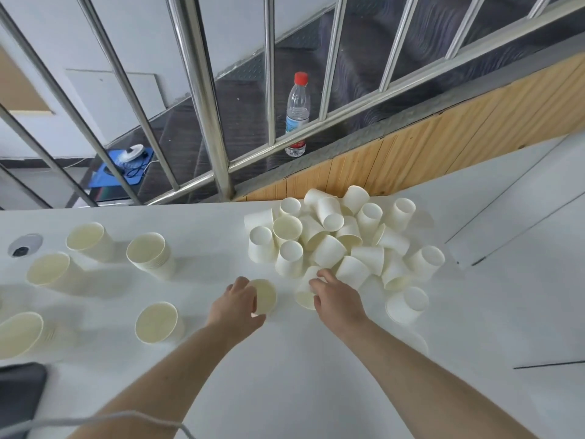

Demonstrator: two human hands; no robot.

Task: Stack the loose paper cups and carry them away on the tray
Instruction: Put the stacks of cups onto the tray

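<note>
the left hand (237, 304) curls round an upright cup (264, 296) on the white table (285, 375); the right hand (335, 297) grips a tipped cup (305, 294) at the edge of the loose heap (345, 239). pulling that cup free could topple neighbours leaning on it, though contact there is hard to see. no tray is clearly in view.

Loose cup pile (345, 239) lying far right on the surface (285, 359) | five cup stacks (152, 255) standing at left | left hand (235, 304) holding a cup (265, 295) between stacks and pile | right hand (335, 299) gripping a cup (305, 288) at the pile's near edge | bottle (297, 115) standing behind the railing (202, 99)
</note>
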